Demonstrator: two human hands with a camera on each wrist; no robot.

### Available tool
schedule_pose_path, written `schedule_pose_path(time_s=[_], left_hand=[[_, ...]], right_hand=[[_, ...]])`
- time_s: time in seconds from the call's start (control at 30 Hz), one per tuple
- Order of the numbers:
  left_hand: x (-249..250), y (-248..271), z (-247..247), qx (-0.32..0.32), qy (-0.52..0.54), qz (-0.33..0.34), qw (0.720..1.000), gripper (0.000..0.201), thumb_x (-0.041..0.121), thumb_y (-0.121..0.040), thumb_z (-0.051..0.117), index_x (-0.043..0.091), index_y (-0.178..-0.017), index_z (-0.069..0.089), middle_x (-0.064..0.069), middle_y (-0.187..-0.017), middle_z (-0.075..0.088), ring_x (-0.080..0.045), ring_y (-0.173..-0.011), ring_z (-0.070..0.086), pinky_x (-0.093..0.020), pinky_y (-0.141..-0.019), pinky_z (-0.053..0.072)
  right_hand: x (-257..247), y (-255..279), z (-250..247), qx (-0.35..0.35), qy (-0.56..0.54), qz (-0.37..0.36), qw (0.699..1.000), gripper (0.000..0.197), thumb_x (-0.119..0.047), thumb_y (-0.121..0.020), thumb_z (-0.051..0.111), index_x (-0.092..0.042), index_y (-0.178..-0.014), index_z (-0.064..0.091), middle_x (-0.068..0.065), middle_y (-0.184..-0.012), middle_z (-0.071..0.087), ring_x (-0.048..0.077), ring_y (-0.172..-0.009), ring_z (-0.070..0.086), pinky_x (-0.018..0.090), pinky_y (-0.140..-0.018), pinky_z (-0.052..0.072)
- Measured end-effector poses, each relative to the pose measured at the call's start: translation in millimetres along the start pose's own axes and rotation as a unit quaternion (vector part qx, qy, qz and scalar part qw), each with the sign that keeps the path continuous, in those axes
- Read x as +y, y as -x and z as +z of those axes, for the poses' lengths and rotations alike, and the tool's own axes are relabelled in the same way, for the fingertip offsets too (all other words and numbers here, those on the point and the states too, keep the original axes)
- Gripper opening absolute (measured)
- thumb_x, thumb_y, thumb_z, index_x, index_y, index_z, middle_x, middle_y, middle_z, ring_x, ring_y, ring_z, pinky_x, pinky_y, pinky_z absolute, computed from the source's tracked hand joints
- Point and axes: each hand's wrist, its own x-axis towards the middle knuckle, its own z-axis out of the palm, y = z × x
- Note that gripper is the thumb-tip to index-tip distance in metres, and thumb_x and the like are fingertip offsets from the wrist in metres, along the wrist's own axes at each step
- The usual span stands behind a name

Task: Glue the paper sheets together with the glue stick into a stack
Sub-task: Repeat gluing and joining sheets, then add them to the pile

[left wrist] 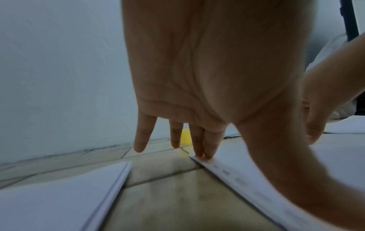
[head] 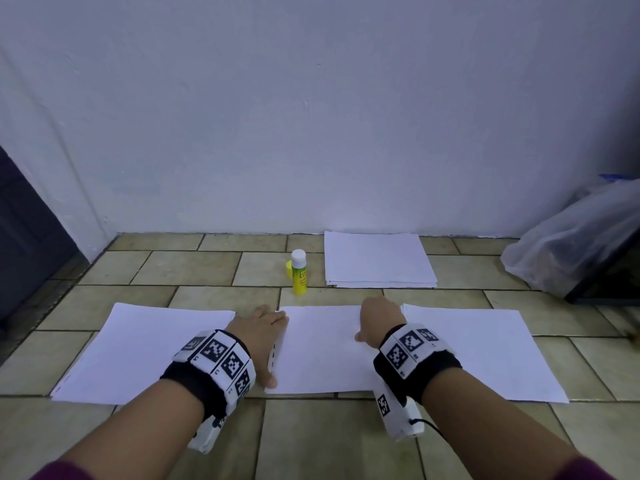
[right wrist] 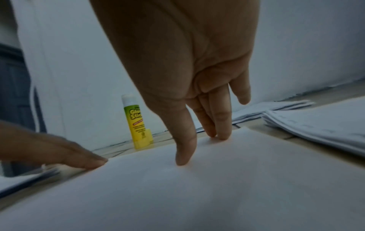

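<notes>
White, thin and light, the middle sheet lies flat on the tiled floor at the near edge. It will bend and slide easily, so a corner is probably the best place to hold. The left hand and right hand press it with straight fingers and grip nothing. Left paper and right paper lie just beside it. Farther off stand the uncapped glue stick and a stack by the wall. Nothing blocks the way.

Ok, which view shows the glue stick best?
Right wrist: the glue stick stands upright, label readable, uncapped. Head shows it whole but small. Left wrist shows only a yellow sliver between the fingers.
</notes>
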Motion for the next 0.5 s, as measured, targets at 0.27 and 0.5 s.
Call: schedule_pose_path(time_s=[0.27, 0.5], left_hand=[[31, 11, -12, 0.025, -0.057, -0.021, 0.998, 0.077, 0.065, -0.083, 0.055, 0.009, -0.134, 0.044, -0.008, -0.136, 0.038, -0.025, -0.130, 0.029, -0.040, -0.104, 0.032], [44, 11, 7, 0.103, 0.096, 0.074, 0.987, 0.052, 0.031, -0.090, 0.061, 0.011, -0.134, 0.040, -0.004, -0.135, 0.041, -0.020, -0.123, 0.041, -0.033, -0.098, 0.040]], right_hand=[[-22, 21, 16, 0.037, 0.118, -0.016, 0.992, 0.031, -0.016, -0.092, 0.045, -0.009, -0.122, 0.054, 0.014, -0.129, 0.042, 0.029, -0.118, 0.043, 0.041, -0.098, 0.033], [-51, 35, 29, 0.020, 0.008, -0.105, 0.994, 0.042, -0.031, -0.093, 0.050, -0.006, -0.127, 0.044, 0.014, -0.131, 0.040, 0.031, -0.122, 0.039, 0.043, -0.100, 0.034]])
